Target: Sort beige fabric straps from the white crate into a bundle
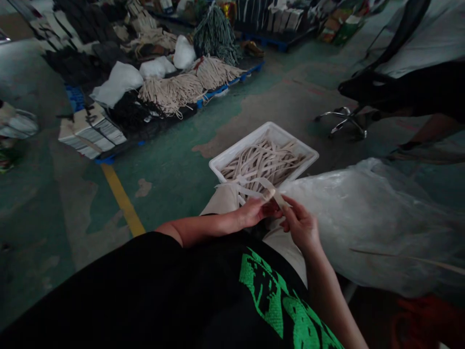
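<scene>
Obs.: The person is seated, with both hands held over the lap. The left hand [254, 212] and right hand [301, 224] meet fingertip to fingertip, and the fingers of both are closed on the ends of a few flat cream strips [250, 190]. The exact pinch is too dim to resolve.

Location: The held strips arc forward from the hands and droop over the near edge of a white tray [240, 144]. The tray stands just ahead of the knees and is filled with loose strips of the same kind. A clear plastic bag [363, 218] lies close on the right side, near the right hand but not touching it. Well apart, across the green floor [174, 174], bundles of cord [174, 92] sit on pallets, and the base of an office chair [345, 118] is at far right.

Judgement: The step in hand looks like squaring up the strip ends between the two pinches.
- The strips are limp and flat, so they likely twist easily. They should be laid face to face before the pinch is tightened.
- One hand should act as the fixed clamp while the other does the adjusting.
- The trailing lengths should be lifted free of the tray pile so no neighbouring strips are dragged out.
- Light is poor, so alignment is probably better checked by touch.
</scene>
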A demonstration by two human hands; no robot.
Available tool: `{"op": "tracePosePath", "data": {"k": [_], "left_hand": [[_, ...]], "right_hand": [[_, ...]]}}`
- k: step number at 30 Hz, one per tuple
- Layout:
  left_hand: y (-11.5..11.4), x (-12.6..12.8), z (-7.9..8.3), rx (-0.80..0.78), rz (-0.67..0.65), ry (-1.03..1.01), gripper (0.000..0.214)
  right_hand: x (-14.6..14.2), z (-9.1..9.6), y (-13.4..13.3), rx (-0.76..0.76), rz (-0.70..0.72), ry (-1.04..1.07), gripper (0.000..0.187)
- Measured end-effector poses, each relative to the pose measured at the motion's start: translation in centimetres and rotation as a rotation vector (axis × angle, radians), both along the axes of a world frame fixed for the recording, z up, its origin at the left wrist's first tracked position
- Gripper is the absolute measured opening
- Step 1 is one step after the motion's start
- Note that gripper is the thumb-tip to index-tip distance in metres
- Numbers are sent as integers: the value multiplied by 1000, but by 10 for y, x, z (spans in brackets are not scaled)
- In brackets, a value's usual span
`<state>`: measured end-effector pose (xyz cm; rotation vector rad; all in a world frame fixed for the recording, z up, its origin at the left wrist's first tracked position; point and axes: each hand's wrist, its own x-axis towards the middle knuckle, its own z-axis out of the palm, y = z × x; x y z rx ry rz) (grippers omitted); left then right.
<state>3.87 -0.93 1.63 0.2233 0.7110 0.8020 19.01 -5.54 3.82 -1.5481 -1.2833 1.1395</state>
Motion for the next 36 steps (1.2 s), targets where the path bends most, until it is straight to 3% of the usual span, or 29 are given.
{"op": "tracePosePath", "data": {"k": [5, 9, 16, 22, 27, 33, 36], "left_hand": [[15, -8, -5, -229, 76, -54, 46], [23, -8, -10, -290, 178, 0, 35], [19, -7, -18, -235, 190, 146, 17], [-1, 8, -23, -153, -22, 109, 8], [14, 3, -27, -127, 109, 147, 17], [7, 11, -28, -28, -22, 36, 19], [12, 7, -23, -77, 91, 93, 20]], "right_hand": [[1, -7, -13, -29, -9, 52, 52], [2, -11, -18, -68, 4, 42, 54], [12, -5, -22, -185, 39, -81, 67], [6, 1, -7, -154, 32, -122, 71], [20, 6, -8, -95, 78, -189, 73], [14, 15, -2, -48, 44, -321, 65], [12, 19, -2, -47, 59, -282, 68]]}}
